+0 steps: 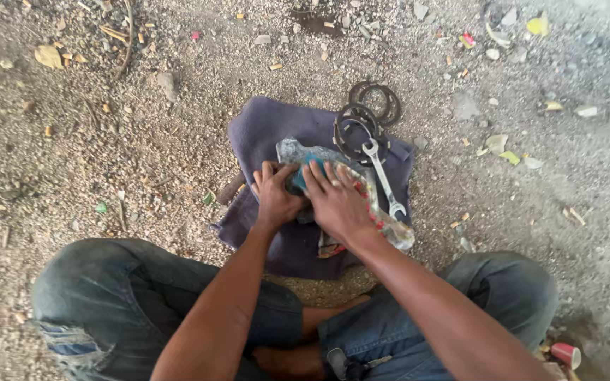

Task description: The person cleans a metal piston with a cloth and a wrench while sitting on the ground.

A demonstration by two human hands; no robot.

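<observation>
Both hands (308, 197) press a teal object (299, 178), its orientation hidden.

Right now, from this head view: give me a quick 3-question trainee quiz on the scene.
1. True or false: the wrench lies on bare gravel.
2. Which lies farthest from the person? A) dark metal rings B) purple cloth C) red cup
3. What do the left hand and right hand both press on?

Key:
1. False; it rests across the cloth and crumpled plastic bag.
2. A.
3. A teal object on the cloth; its kind cannot be told.
</observation>
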